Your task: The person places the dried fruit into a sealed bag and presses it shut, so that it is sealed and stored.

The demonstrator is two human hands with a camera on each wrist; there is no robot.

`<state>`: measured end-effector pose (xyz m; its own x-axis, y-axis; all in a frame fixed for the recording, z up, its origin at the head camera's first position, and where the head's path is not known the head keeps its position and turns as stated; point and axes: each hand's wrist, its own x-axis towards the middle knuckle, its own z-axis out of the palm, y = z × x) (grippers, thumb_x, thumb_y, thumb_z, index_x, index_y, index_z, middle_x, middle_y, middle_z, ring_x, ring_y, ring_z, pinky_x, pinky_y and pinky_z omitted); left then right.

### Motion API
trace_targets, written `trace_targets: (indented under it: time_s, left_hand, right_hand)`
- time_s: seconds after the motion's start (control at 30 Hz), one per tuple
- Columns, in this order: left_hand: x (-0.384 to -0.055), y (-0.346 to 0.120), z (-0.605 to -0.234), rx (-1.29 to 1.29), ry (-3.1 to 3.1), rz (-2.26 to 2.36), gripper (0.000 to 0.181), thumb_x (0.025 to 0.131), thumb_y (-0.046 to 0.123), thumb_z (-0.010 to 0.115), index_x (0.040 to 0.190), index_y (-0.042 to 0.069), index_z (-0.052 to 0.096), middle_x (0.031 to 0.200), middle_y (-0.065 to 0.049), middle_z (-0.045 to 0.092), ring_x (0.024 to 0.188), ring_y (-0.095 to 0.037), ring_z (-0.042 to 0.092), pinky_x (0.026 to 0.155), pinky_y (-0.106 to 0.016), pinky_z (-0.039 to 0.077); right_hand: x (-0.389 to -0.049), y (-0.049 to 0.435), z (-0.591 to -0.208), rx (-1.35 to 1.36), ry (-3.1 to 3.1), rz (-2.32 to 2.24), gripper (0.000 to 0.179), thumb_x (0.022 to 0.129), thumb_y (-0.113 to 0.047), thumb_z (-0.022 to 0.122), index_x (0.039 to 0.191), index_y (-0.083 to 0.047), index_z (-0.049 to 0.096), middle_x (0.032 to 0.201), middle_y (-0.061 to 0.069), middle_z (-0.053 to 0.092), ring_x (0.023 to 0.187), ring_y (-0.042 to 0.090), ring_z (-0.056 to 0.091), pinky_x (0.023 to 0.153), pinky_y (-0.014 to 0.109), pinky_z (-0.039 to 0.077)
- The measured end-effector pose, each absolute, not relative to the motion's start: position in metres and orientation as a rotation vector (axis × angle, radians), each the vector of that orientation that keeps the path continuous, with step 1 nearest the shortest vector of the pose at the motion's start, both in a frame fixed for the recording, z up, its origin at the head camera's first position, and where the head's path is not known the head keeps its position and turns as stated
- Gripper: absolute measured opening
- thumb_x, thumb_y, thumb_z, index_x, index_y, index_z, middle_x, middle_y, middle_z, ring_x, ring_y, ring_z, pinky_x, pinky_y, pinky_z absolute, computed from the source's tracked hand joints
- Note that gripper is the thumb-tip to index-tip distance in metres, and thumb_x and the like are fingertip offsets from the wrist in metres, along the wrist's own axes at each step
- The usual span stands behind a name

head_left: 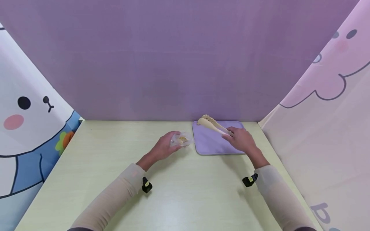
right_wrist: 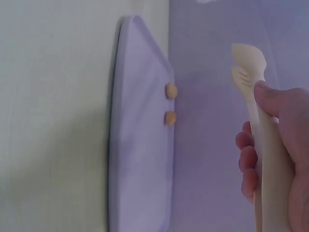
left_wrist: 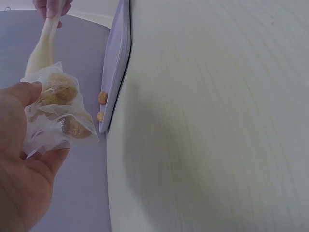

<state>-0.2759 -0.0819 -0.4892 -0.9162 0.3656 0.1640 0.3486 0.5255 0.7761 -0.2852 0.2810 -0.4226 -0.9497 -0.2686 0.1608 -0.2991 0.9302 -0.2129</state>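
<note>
My left hand (head_left: 164, 148) holds a clear plastic bag (head_left: 185, 138) above the table, to the left of the tray. Inside the bag are several rounded brown pieces (left_wrist: 60, 87) that look like walnuts. My right hand (head_left: 242, 140) grips cream-coloured tongs (right_wrist: 275, 164) over the lilac tray (head_left: 209, 142), their heads pointing left and away from me. Nothing shows between the tong heads, which stand slightly apart in the right wrist view. Two similar brown nuts (right_wrist: 171, 90) lie at the tray's far edge; the tongs partly hide that area in the head view.
The pale table (head_left: 185, 192) ends at a purple backdrop (head_left: 162, 64), and the tray lies close against it. Printed cloth walls (head_left: 312, 134) stand on the left and right. Small black cameras (head_left: 146, 185) are worn on both wrists.
</note>
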Motion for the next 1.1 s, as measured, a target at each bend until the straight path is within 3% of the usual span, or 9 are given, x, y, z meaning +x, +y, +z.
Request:
trace_targets:
  time_s: [0.43,0.73,1.1]
  left_hand:
    - [-0.275,-0.080,-0.490,0.630,2.722,1.399,0.061,0.092,0.021,0.074,0.147,0.011,0.050,0.143,-0.013,0.057,0.118,-0.027,0.057,0.098,-0.048,0.048]
    - [-0.275,-0.079,-0.490,0.656,2.729,1.388,0.060,0.093,0.021,0.074,0.147,0.012,0.049,0.145,-0.012,0.056,0.120,-0.026,0.057,0.098,-0.047,0.048]
    - [-0.276,-0.078,-0.490,0.688,2.729,1.400,0.060,0.092,0.020,0.074,0.146,0.011,0.050,0.146,-0.013,0.056,0.124,-0.028,0.056,0.102,-0.049,0.047]
  right_hand:
    - [-0.304,0.298,-0.445,0.318,-3.035,0.362,0.044,0.097,-0.045,0.064,0.118,-0.006,0.069,0.087,0.012,0.071,0.075,0.031,0.062,0.063,0.048,0.048]
    - [-0.318,0.306,-0.462,0.220,-3.087,0.329,0.055,0.097,-0.048,0.060,0.131,-0.006,0.064,0.105,0.017,0.074,0.087,0.034,0.067,0.066,0.050,0.051]
    - [-0.329,0.312,-0.468,0.134,-3.152,0.304,0.059,0.099,-0.051,0.057,0.136,-0.006,0.061,0.110,0.020,0.071,0.085,0.033,0.064,0.064,0.047,0.050]
